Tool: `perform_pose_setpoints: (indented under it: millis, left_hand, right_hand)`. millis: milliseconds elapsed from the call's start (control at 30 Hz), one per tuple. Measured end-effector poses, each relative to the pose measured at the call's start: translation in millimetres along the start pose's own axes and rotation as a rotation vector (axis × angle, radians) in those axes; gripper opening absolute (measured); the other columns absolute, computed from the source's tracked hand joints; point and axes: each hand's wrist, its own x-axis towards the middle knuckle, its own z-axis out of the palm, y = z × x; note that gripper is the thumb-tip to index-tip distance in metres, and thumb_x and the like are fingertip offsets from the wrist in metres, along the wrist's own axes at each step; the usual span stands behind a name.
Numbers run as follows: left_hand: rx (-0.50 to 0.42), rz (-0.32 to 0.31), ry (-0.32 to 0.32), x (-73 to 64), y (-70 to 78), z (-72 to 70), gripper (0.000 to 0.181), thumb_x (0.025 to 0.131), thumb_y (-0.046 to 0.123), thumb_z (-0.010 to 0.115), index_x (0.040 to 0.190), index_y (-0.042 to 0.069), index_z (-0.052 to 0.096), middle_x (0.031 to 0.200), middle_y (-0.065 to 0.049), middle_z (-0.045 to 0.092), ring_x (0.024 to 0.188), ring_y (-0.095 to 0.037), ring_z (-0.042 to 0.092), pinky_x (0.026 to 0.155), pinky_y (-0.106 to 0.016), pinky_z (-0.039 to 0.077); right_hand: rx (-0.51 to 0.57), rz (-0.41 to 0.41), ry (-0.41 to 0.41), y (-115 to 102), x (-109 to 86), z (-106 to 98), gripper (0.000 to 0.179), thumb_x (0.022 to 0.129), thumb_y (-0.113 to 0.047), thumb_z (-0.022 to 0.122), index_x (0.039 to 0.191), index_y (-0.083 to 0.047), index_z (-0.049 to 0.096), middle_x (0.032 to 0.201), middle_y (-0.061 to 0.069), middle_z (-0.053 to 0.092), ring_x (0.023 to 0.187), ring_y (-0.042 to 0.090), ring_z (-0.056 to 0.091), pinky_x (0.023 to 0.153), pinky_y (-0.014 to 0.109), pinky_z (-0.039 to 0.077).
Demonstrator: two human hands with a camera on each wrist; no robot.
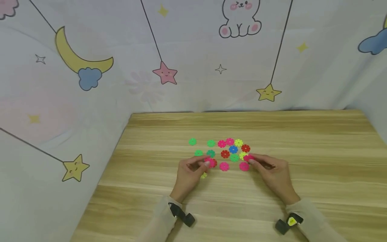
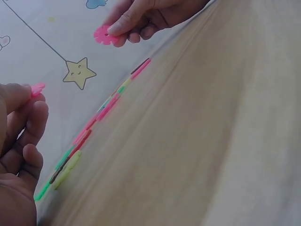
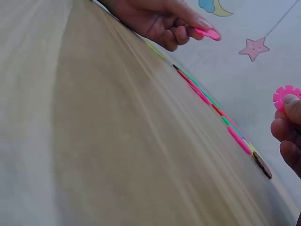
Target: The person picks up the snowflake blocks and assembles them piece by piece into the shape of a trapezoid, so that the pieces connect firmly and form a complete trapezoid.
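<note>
My left hand (image 1: 189,173) pinches a pink notched plastic disc (image 1: 209,163) between thumb and fingers. A second pink notched disc (image 3: 284,95) is pinched by my right hand (image 1: 273,171), upright with its flat face showing in the right wrist view. Both discs are held above the table, a short way apart, over a loose group of similar flat discs. Near the left hand lie a red disc (image 1: 215,163) and a yellow disc (image 1: 204,175), each partly covered. Pink discs (image 1: 224,166) lie between the hands, and another yellow disc (image 1: 243,155) is by the right fingertips.
Farther back on the wooden table (image 1: 145,148) lie several green, pink, red and yellow discs and one blue disc (image 1: 233,149). A white cloth backdrop (image 1: 193,90) with printed stars hangs behind the table's far edge. Each wrist wears a small black camera (image 1: 189,220).
</note>
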Motion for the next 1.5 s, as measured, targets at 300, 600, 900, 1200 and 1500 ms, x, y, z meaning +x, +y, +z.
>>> perform_pose_setpoints:
  millis: [300,600,900,1200,1500]
  left_hand:
    - [-0.11,0.011,-0.007,-8.1,6.5,27.8,0.029,0.099,0.008,0.075,0.123,-0.006,0.075,0.077,-0.035,0.069,0.049,-0.006,0.063,0.047,-0.015,0.043]
    - [-0.246,-0.028,-0.055,-10.5,9.6,47.0,0.023,0.099,0.002,0.072,0.121,-0.004,0.076,0.082,-0.046,0.061,0.046,-0.004,0.064,0.045,-0.015,0.045]
    - [-0.236,-0.021,-0.077,-8.9,6.0,57.7,0.024,0.099,0.002,0.071,0.121,-0.009,0.074,0.078,-0.043,0.062,0.044,-0.003,0.062,0.045,-0.015,0.045]
    - [-0.22,-0.072,-0.042,-8.5,8.8,55.9,0.022,0.098,0.004,0.074,0.119,-0.004,0.076,0.083,-0.044,0.065,0.043,-0.004,0.061,0.044,-0.017,0.045]
    - [-0.23,-0.096,-0.065,-9.9,9.9,55.8,0.019,0.097,0.0,0.072,0.115,-0.005,0.075,0.087,-0.04,0.068,0.043,-0.005,0.061,0.045,-0.018,0.045]
  right_hand:
    - [0.062,-0.084,-0.008,-7.9,-7.4,15.5,0.022,0.089,0.007,0.083,0.108,-0.003,0.084,0.104,0.006,0.085,0.095,0.004,0.079,0.083,0.016,0.062]
    - [0.132,-0.222,-0.066,-9.4,-10.4,24.6,0.037,0.083,0.021,0.078,0.112,-0.002,0.082,0.105,0.013,0.084,0.093,0.004,0.078,0.075,0.014,0.061]
    - [0.075,-0.298,-0.066,-5.9,-13.5,28.0,0.042,0.077,0.022,0.082,0.108,-0.006,0.084,0.101,0.011,0.084,0.077,0.001,0.067,0.065,0.014,0.053]
    - [0.099,-0.344,-0.065,-5.0,-12.7,33.7,0.042,0.073,0.025,0.082,0.105,-0.002,0.083,0.095,0.015,0.083,0.075,0.005,0.067,0.067,0.014,0.052]
    - [0.121,-0.407,-0.048,-5.5,-9.9,39.4,0.044,0.067,0.029,0.081,0.1,-0.001,0.083,0.089,0.017,0.081,0.076,0.009,0.07,0.072,0.013,0.056]
